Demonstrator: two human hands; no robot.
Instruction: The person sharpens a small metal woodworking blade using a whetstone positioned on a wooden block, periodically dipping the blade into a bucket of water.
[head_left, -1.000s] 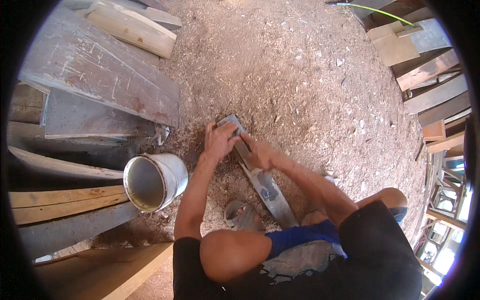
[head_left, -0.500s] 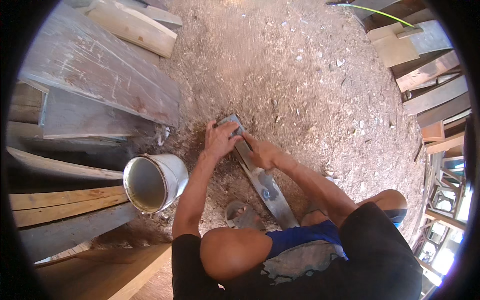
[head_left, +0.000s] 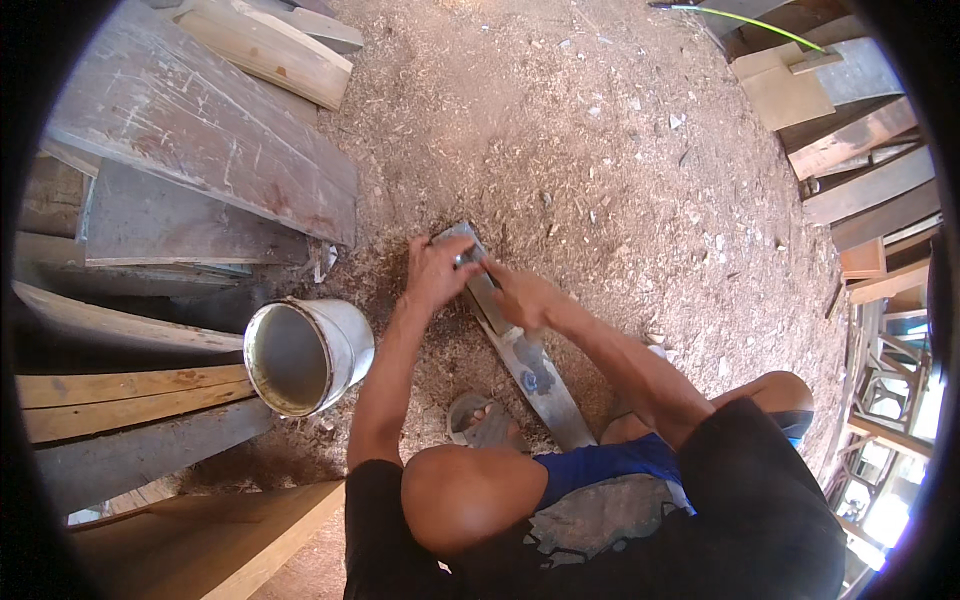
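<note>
Left hand (head_left: 436, 272): fingers curled over the far end of a long grey plank (head_left: 520, 355), pressing it down.
Right hand (head_left: 522, 297): clamped flat on the same plank, just beside the left.
Plank: lies on the sawdust-strewn ground (head_left: 600, 160), a blue round mark (head_left: 533, 381) midway along it.
Bucket (head_left: 305, 352): white, tipped on its side, left of the forearm.
Boards (head_left: 190, 140): weathered planks stacked at left.

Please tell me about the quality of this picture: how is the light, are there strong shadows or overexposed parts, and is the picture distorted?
Head view: bright daylight falls on the sawdust ground; the boards at the left bend toward the dark round rim, a fisheye effect; the lower right edge is overexposed; both hands, left hand and right hand, and the grey plank look sharp; the white bucket is shadowed inside.
</note>
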